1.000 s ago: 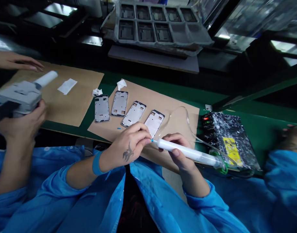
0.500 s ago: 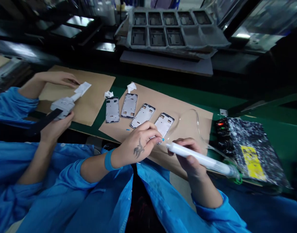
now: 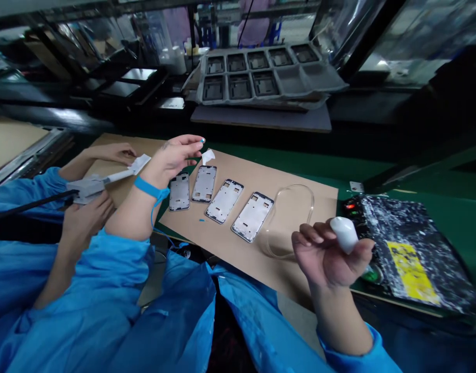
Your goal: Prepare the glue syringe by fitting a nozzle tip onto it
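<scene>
Holding a white plastic tube [image 3: 344, 233] up in the right hand [image 3: 329, 261] while the left hand [image 3: 178, 155] pinches a tiny blue piece [image 3: 203, 140] near a white paper scrap [image 3: 208, 157], hands well apart. Four flat silvery metal phone frames [image 3: 224, 201] lie on the green table [image 3: 261, 154]. Seems like a tip-handling step, so next calls for a careful pinch, I'd guess.

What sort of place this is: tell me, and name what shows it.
Probably a phone assembly or repair workshop: four phone-like frames lie along the bench, a tray with rectangular pockets sits behind, and people in blue sleeves work side by side.
</scene>
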### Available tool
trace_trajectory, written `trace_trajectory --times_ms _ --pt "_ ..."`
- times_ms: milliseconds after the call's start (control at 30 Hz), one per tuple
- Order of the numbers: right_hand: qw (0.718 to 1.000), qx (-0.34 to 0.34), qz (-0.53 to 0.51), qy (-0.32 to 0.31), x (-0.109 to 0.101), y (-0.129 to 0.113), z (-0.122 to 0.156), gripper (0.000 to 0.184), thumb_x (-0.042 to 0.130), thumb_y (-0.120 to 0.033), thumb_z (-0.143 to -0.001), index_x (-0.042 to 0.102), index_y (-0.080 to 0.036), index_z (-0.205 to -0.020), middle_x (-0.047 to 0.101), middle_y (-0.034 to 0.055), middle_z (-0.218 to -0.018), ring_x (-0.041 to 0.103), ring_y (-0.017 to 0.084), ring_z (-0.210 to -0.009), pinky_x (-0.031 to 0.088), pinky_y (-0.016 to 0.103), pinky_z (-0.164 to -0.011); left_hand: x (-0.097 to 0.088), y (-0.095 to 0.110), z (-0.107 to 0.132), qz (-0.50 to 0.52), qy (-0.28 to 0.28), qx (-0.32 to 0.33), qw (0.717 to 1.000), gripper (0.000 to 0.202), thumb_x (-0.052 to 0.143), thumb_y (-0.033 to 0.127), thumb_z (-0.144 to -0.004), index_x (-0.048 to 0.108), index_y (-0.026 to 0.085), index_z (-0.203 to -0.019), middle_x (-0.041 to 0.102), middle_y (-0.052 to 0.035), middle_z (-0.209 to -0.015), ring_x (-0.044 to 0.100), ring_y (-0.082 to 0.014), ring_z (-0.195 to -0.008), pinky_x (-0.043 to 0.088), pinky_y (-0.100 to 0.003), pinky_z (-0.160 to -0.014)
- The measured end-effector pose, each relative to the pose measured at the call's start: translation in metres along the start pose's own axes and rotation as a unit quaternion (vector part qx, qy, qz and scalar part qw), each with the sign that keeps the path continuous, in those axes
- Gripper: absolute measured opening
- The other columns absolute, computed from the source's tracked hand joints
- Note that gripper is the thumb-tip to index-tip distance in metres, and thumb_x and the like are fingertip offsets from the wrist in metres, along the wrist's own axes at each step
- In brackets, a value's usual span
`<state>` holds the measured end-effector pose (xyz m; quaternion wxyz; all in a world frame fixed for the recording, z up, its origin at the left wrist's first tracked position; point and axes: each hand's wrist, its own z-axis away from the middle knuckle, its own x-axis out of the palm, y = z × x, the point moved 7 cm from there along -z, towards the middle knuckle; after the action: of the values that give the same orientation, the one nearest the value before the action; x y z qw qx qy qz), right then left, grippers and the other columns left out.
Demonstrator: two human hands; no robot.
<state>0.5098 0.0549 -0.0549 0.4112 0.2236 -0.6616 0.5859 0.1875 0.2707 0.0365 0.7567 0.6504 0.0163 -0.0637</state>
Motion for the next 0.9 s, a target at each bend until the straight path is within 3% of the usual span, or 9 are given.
trace_trajectory --times_ms 100,200,333,467,633,900 --pt "1.0 0.004 -0.006 0.003 0.002 -0.001 0.002 0.049 0.094 -0.065 -0.067 0.073 -0.024 -0.083 0.048 -0.0059 -0.063 0.041 0.011 -0.055 0.042 0.027 -0.051 -0.008 -0.022 -0.043 -0.07 0.062 -0.054 0.994 0.01 0.079 0.012 -0.084 0.077 0.018 -0.091 0.068 -0.0022 -0.08 0.061 -0.0118 -0.069 0.044 -0.024 -0.061" --pt "1.0 0.004 -0.008 -0.007 0.002 0.0 0.004 0.048 0.092 -0.065 -0.068 0.074 -0.024 -0.084 0.045 -0.0057 -0.062 0.039 0.011 -0.055 0.042 0.027 -0.05 -0.01 -0.037 -0.068 -0.102 0.087 -0.065 0.989 0.013 0.086 0.011 -0.077 0.075 0.017 -0.081 0.065 -0.0017 -0.072 0.054 -0.0118 -0.064 0.039 -0.024 -0.059" --pt "1.0 0.011 0.005 -0.017 -0.003 0.003 0.006 0.043 0.09 -0.064 -0.072 0.076 -0.027 -0.088 0.04 -0.0059 -0.063 0.037 0.012 -0.055 0.041 0.026 -0.05 -0.019 -0.05 -0.08 -0.123 0.108 -0.069 0.984 0.016 0.089 0.013 -0.074 0.074 0.017 -0.076 0.062 -0.0019 -0.068 0.05 -0.0138 -0.067 0.035 -0.026 -0.061" --pt "0.999 0.007 0.04 -0.027 -0.003 0.003 0.006 0.044 0.086 -0.069 -0.073 0.075 -0.029 -0.087 0.035 -0.0058 -0.063 0.034 0.012 -0.054 0.04 0.026 -0.049 -0.018 -0.052 -0.079 -0.107 0.092 -0.064 0.988 0.021 0.093 0.02 -0.071 0.074 0.018 -0.078 0.062 -0.0015 -0.067 0.053 -0.0156 -0.072 0.038 -0.027 -0.064" --pt "0.998 0.0 0.035 -0.052 0.006 0.001 0.001 0.043 0.083 -0.07 -0.077 0.075 -0.029 -0.09 0.033 -0.0058 -0.064 0.031 0.012 -0.055 0.039 0.026 -0.05 -0.004 -0.016 -0.067 -0.052 0.039 -0.029 0.997 0.03 0.097 0.024 -0.064 0.073 0.017 -0.08 0.063 -0.0014 -0.067 0.055 -0.0137 -0.067 0.038 -0.025 -0.059" --pt "0.998 0.021 0.012 -0.051 -0.001 0.005 -0.009 0.046 0.08 -0.073 -0.074 0.074 -0.029 -0.084 0.037 -0.003 -0.066 0.033 0.014 -0.058 0.042 0.031 -0.054 -0.011 0.087 -0.018 0.024 -0.023 0.085 0.996 0.045 0.101 0.032 -0.054 0.073 0.015 -0.084 0.066 -0.0017 -0.078 0.062 -0.0131 -0.073 0.046 -0.023 -0.06"
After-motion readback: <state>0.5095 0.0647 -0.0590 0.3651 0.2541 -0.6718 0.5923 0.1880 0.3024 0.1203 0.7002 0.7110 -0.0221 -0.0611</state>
